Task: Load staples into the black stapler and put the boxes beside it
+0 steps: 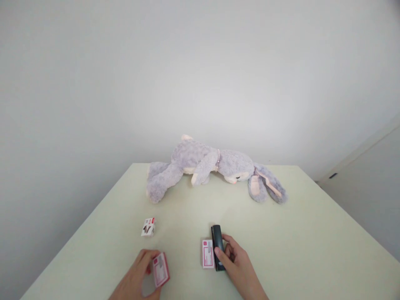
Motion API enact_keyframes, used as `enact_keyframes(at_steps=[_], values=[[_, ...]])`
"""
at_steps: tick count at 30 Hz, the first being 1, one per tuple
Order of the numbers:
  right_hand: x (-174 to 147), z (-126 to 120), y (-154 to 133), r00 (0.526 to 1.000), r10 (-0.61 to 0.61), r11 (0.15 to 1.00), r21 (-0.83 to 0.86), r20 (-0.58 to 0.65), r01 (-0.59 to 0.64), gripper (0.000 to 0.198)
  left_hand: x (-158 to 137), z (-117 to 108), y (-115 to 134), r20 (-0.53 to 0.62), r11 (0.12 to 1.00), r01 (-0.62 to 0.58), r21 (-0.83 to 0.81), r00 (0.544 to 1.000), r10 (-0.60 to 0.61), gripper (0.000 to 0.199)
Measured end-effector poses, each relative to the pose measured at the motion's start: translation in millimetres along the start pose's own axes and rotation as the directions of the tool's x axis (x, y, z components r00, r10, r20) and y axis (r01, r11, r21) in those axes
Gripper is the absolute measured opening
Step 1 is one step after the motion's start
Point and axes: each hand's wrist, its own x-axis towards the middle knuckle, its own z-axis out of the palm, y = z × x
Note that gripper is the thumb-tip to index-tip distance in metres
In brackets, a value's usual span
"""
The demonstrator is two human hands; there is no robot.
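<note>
My left hand (136,277) grips a small pink-and-white box (161,270) by its edges, thumb below and fingers above, with the box's red side showing on the right. My right hand (236,262) is closed around a black stapler (218,246) near the table's front, the thumb on top and the fingers along its right side. Directly left of the stapler lies a second pink-and-white box (208,254), very close to it or touching. Farther back on the left is a small white box (148,227) with a dark picture and red print.
A grey plush rabbit (193,158) lies on its side across the back of the pale table (281,233), its long ears to the right. Behind it rises a plain wall (200,75). A panel with a dark handle (333,176) is at the right.
</note>
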Motion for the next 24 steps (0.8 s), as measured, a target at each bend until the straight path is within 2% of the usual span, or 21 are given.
enact_keyframes(at_steps=[1,3,6,9,13,15,17,19,20,21,22,23,24], values=[[0.2,-0.2,0.2,1.000,-0.004,1.000,0.004,-0.001,0.004,0.057,6.0,11.8,21.1,0.063,0.996,-0.080,-0.038,0.995,0.082,0.061],[0.7,-0.5,0.3,1.000,-0.015,1.000,0.007,-0.006,0.015,0.058,22.5,30.5,57.9,0.099,0.975,-0.206,-0.082,0.972,0.213,0.073],[1.2,-0.7,-1.5,0.999,-0.035,0.999,0.012,-0.006,0.035,0.057,47.2,43.4,95.1,0.160,0.944,-0.303,-0.133,0.933,0.323,0.078],[1.2,-0.3,-4.7,0.999,-0.047,0.999,0.014,-0.015,0.047,0.055,61.7,45.1,117.0,0.228,0.923,-0.332,-0.194,0.900,0.372,0.070],[-1.8,-2.4,-5.1,0.998,-0.057,0.998,0.030,-0.017,0.058,0.055,63.5,48.6,128.5,0.250,0.922,-0.334,-0.197,0.892,0.377,0.067],[-5.8,-6.5,-1.4,0.998,-0.060,0.996,0.069,0.006,0.060,0.059,62.3,47.0,118.8,0.235,0.929,-0.326,-0.175,0.903,0.360,0.075],[-11.8,-12.1,4.7,0.998,-0.053,0.994,0.097,0.033,0.050,0.067,63.6,35.7,93.9,0.152,0.953,-0.275,-0.128,0.944,0.293,0.075],[-19.2,-17.4,11.6,0.998,-0.033,0.995,0.093,0.055,0.028,0.076,67.1,12.2,54.8,-0.059,0.989,-0.136,-0.048,0.989,0.134,0.050],[-23.0,-19.3,14.4,0.998,-0.020,0.996,0.086,0.057,0.015,0.080,69.1,-3.0,32.1,-0.191,1.000,-0.020,-0.012,0.982,0.018,0.044],[-26.6,-20.5,16.4,0.998,-0.010,0.997,0.082,0.055,0.006,0.083,70.8,-19.1,9.0,-0.322,0.991,0.132,0.025,0.939,-0.117,0.046],[-29.7,-21.0,17.3,0.999,-0.009,0.997,0.078,0.049,0.005,0.086,72.1,-34.4,-12.7,-0.438,0.954,0.296,0.042,0.864,-0.248,0.051],[-32.3,-20.9,16.8,0.999,-0.015,0.998,0.067,0.049,0.012,0.089,73.0,-47.8,-31.5,-0.484,0.909,0.415,0.026,0.801,-0.352,0.056],[-34.2,-20.3,15.1,0.998,-0.024,0.999,0.044,0.056,0.022,0.092,73.7,-57.8,-46.1,-0.448,0.885,0.466,-0.004,0.790,-0.418,0.059]])
